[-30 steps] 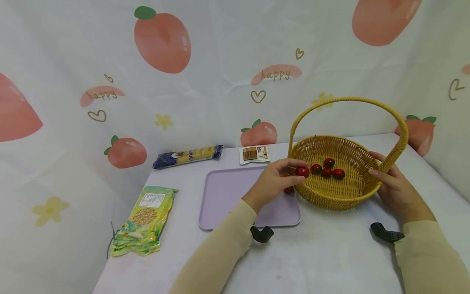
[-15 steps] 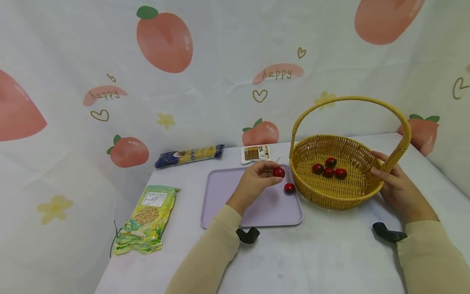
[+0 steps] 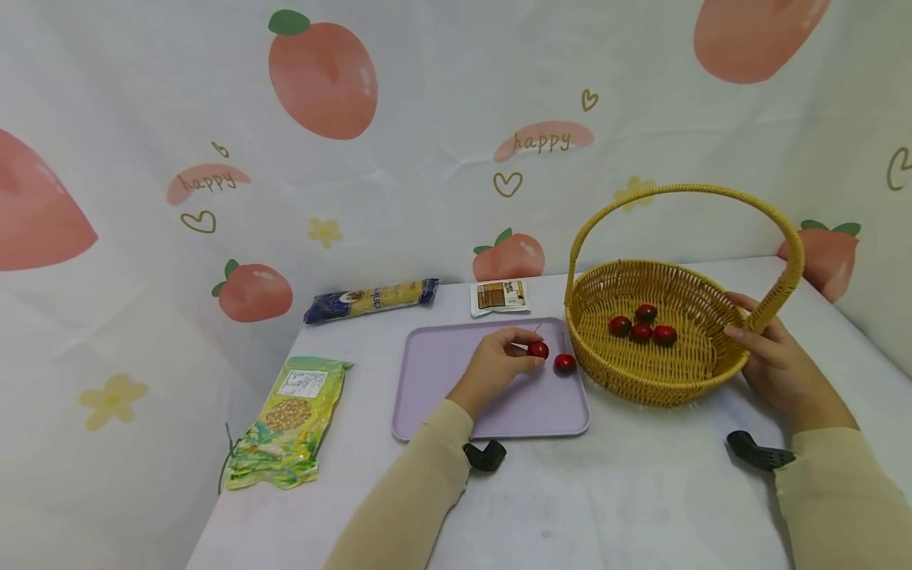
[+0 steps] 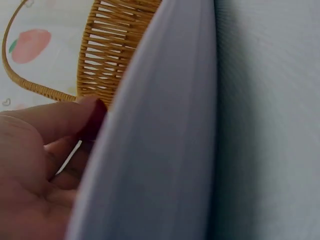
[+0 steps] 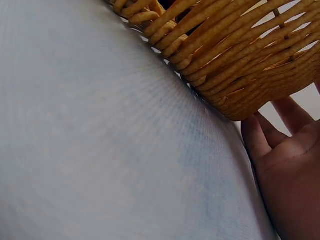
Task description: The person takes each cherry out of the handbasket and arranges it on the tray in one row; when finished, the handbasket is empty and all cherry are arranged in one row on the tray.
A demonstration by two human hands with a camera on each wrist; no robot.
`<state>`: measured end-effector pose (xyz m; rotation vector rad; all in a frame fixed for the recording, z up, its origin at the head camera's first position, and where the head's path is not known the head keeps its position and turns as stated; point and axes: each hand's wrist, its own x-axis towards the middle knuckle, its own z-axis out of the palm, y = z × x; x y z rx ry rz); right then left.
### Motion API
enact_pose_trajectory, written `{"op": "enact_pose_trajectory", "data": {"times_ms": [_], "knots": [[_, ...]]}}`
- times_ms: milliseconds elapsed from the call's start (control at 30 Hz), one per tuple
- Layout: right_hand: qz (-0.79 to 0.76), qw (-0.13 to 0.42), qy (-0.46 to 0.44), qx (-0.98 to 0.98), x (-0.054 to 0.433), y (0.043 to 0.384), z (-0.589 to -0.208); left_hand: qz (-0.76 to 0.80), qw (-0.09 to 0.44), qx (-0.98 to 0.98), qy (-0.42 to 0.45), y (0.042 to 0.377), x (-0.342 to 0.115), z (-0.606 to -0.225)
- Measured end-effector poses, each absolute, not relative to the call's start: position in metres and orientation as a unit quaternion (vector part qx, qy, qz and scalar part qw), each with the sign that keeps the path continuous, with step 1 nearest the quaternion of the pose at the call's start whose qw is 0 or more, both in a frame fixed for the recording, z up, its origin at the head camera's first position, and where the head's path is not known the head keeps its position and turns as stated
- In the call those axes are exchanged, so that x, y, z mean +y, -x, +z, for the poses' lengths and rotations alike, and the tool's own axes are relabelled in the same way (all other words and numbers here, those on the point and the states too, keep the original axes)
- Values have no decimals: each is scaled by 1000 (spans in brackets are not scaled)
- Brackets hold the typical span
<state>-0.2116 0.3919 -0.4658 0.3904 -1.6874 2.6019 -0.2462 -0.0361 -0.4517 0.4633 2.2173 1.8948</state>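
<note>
A red cherry [image 3: 537, 349] is pinched between thumb and fingertips in the grip of the left hand [image 3: 493, 367], above the right half of a lilac tray [image 3: 442, 372]; whether the tray is touched by the fruit cannot be told. The near part of the white bench [image 3: 606, 499] is overhung by two beige sleeves [image 3: 399, 491]. At the left, a green-and-yellow bag [image 3: 288, 423] is laid flat. Just right of the held fruit, a second cherry [image 3: 565, 363] is seen on the tray, stem up. Beside the tray, a wicker basket [image 3: 627, 388] is held at its right side in the grip of the right hand [image 3: 784, 368]; inside, four dark-red cherries [image 3: 642, 333] are clustered. Behind the tray, a long blue-and-yellow packet [image 3: 374, 301] and a small white-and-brown sachet [image 3: 500, 297] are set before a peach-printed cloth [image 3: 427, 198].
</note>
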Motion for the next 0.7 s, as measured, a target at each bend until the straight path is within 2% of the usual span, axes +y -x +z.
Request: {"op": "enact_pose_trajectory", "data": {"times_ms": [700], "knots": [[824,10,-100,-558,391,210,-464,534,66,826,-169,242,-29,-459]]}}
